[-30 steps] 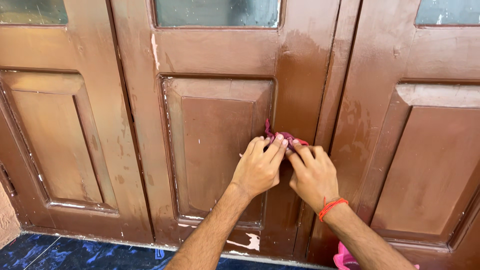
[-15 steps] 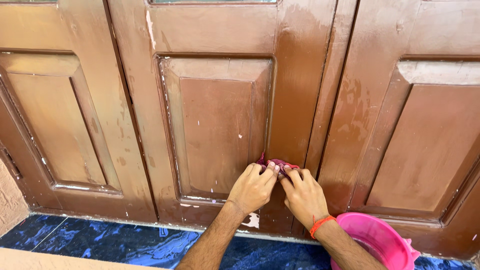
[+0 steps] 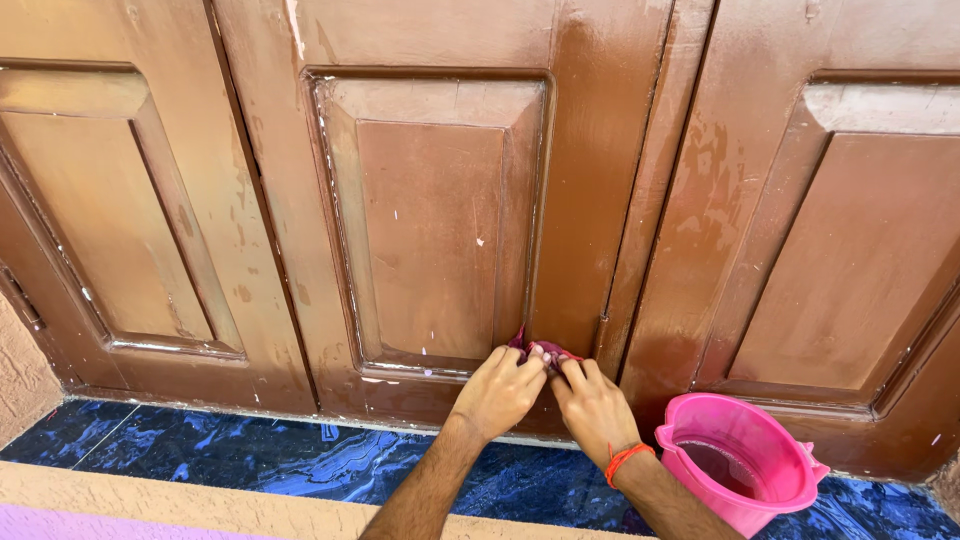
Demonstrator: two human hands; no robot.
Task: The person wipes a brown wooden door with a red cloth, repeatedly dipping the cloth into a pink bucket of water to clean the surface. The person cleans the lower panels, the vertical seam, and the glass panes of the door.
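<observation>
Brown panelled wooden door point(image 3: 600, 180) filled most of the frame, paint worn and chipped, with pale patches on the rails. Centre leaf had a raised rectangular panel point(image 3: 430, 220); similar panels sat at 9 o'clock and 3 o'clock of it. The stile right of the centre panel looked darker and wet.

Dark blue marbled floor point(image 3: 250, 460) ran along the door's bottom edge, with a tan step edge point(image 3: 200, 505) at 7 o'clock of the frame.

Pink plastic bucket point(image 3: 735, 462) stood on the floor at 4 o'clock of the hands, near the right wrist but apart from it, close to the door. Dark liquid inside.

Left hand point(image 3: 500, 390) and right hand point(image 3: 592, 405) were pressed side by side, touching, against the lower door at the bottom right corner of the centre panel. Both were clenched on a small reddish-pink rag point(image 3: 545, 350), fingers curled over it; only a bunched bit showed above the fingertips, at 12 o'clock of the hands. The rag was against the door surface, between the hands and the wood.

Orange thread band point(image 3: 625, 460) was on the right wrist. Both forearms were bare, coming in from 6 o'clock.
</observation>
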